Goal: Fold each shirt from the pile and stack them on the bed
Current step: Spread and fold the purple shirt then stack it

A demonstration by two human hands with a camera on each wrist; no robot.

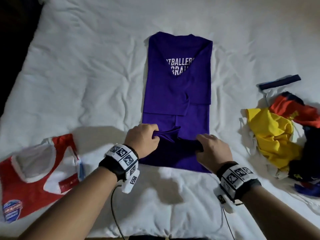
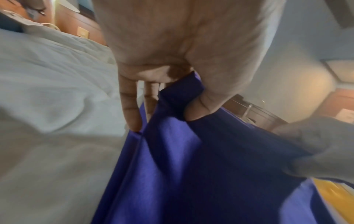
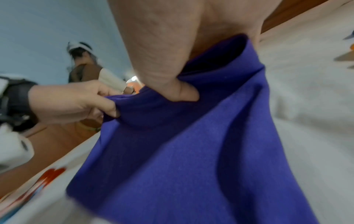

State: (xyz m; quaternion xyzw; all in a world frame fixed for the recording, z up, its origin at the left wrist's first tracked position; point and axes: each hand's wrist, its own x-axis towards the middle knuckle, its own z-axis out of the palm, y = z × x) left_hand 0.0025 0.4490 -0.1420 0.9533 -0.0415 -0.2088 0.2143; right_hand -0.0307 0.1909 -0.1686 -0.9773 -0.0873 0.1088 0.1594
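Head view: both hands [image 1: 178, 144] pinch the lower part of the narrow-folded purple shirt [image 1: 178, 80].

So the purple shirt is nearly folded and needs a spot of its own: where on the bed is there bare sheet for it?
Bare sheet lies left of the purple shirt, above the red and white jersey. The right is crowded by the unfolded pile.

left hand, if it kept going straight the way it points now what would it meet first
The left hand points up the bed along the purple shirt it pinches, so probably the shirt's folded sleeve layers; its height above them is unclear.
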